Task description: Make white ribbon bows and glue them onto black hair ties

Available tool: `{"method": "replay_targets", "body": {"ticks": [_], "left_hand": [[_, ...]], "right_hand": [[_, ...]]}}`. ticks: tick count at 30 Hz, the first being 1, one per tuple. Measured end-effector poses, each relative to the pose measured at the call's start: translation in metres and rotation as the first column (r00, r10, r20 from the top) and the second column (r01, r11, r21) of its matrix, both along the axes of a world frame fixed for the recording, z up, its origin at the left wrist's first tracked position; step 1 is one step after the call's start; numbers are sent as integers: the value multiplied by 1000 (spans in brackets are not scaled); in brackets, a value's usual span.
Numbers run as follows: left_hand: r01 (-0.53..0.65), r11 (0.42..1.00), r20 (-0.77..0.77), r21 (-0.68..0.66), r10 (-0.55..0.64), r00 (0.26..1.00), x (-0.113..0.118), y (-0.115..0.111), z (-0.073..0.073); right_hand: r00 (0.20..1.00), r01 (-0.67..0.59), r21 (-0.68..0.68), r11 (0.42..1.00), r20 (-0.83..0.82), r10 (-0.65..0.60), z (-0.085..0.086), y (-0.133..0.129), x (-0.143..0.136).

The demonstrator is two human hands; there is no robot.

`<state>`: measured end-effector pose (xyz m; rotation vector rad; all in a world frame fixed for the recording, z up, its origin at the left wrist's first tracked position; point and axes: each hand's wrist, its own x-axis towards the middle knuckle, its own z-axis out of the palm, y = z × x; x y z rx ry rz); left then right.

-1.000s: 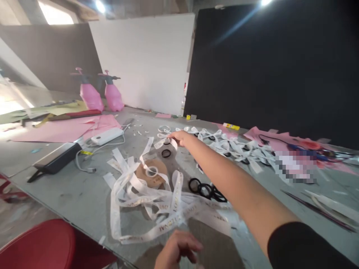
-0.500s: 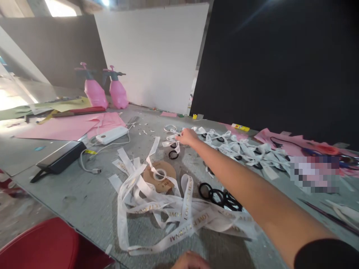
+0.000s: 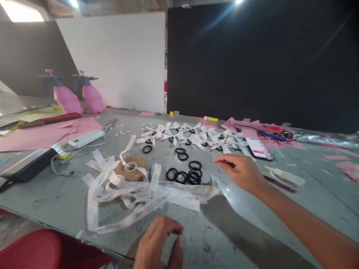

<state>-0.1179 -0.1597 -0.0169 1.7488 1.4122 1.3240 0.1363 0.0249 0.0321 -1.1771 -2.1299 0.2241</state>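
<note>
My left hand (image 3: pixel 161 243) is at the table's near edge, fingers curved and thumb apart, with nothing visible between them. Just beyond it lies a loose tangle of printed white ribbon (image 3: pixel 157 203) around a brown cardboard spool (image 3: pixel 136 175). My right hand (image 3: pixel 242 170) hovers over the table to the right of the ribbon, fingers reaching left and loosely apart, apparently holding nothing. Left of it are several black hair ties (image 3: pixel 195 173), some stacked. Farther back, rows of white ribbon bows (image 3: pixel 179 130) on black rings cover a strip of the table.
Two pink spray bottles (image 3: pixel 94 99) stand at back left by pink paper (image 3: pixel 39 132). A white power strip (image 3: pixel 85 139) and a black box (image 3: pixel 30 166) lie left. On the right are a phone (image 3: pixel 256 147), scissors-like dark tool (image 3: pixel 280 183) and cables. A red stool (image 3: pixel 30 250) is below.
My right hand has drawn back from the far ribbon bows to the right side. My left hand has come further into view. The camera view has turned right.
</note>
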Motion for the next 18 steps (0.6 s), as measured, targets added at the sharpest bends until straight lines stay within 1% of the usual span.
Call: {"method": "replay_targets", "body": {"ticks": [1, 2, 3, 4, 5, 7, 9, 10, 11, 12, 13, 14, 15, 16, 18], "left_hand": [[-20, 999, -105, 29, 23, 994, 6, 7, 6], [-10, 999, -216, 44, 19, 976, 12, 14, 12], [12, 999, -333, 50, 5, 943, 18, 21, 16], [-6, 999, -425, 49, 26, 905, 24, 27, 20], [-21, 1000, -508, 22, 30, 861, 28, 32, 22], [-63, 998, -623, -1, 49, 781, 35, 38, 25], [-128, 992, -704, 11, 99, 704, 35, 41, 27], [-185, 982, -735, 33, 149, 662, 32, 41, 29], [-261, 964, -762, 58, 212, 613, 27, 41, 31], [-352, 933, -783, 80, 278, 557, 22, 41, 33], [-447, 889, -800, 96, 336, 496, 15, 42, 36], [-528, 844, -818, 92, 366, 443, 8, 42, 38], [-587, 806, -832, 78, 377, 407, 2, 43, 39], [-623, 779, -843, 64, 376, 384, -4, 45, 39], [-650, 759, -860, 36, 354, 366, -12, 48, 38]], "right_hand": [[1000, 26, -12, 1000, 0, -26, -9, -12, 13], [999, 36, -9, 999, 11, -36, -17, -22, 23], [999, 30, 17, 999, 32, -30, -24, -29, 30], [998, -6, 65, 998, 70, 2, -31, -34, 34], [989, -83, 123, 989, 131, 67, -36, -38, 36], [938, -261, 180, 948, 281, 205, -44, -41, 32], [911, -327, 190, 926, 323, 256, -48, -42, 25], [909, -340, 196, 920, 321, 267, -50, -43, 21], [909, -349, 205, 915, 312, 277, -51, -44, 19], [910, -357, 218, 908, 301, 286, -52, -45, 17], [912, -365, 239, 900, 286, 293, -53, -46, 16], [916, -368, 267, 891, 267, 298, -53, -46, 16], [924, -362, 299, 883, 243, 296, -54, -46, 17], [932, -350, 332, 876, 218, 289, -54, -46, 18], [947, -317, 391, 864, 182, 264, -54, -44, 19]]}}
